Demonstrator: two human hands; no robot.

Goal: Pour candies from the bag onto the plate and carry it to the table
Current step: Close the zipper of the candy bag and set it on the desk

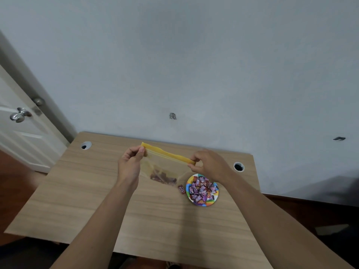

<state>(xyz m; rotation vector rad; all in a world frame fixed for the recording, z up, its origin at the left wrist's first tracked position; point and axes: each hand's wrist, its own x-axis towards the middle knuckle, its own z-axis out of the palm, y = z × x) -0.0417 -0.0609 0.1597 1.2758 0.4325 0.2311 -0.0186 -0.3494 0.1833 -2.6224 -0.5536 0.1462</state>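
Note:
A clear zip bag (165, 167) with a yellow seal strip hangs above the wooden desk (97, 191), a few wrapped candies left in its bottom. My left hand (131, 162) pinches the strip's left end. My right hand (207, 164) pinches the right end, so the strip is stretched between them. Below my right hand sits a colourful paper plate (213, 200) heaped with purple and red wrapped candies (202, 190). One loose candy (181, 189) lies on the desk just left of the plate.
The desk stands against a pale wall, with round cable holes at the back left (86, 145) and back right (238, 166). A white door with a metal knob (19, 115) is at the left. Dark wooden floor surrounds the desk.

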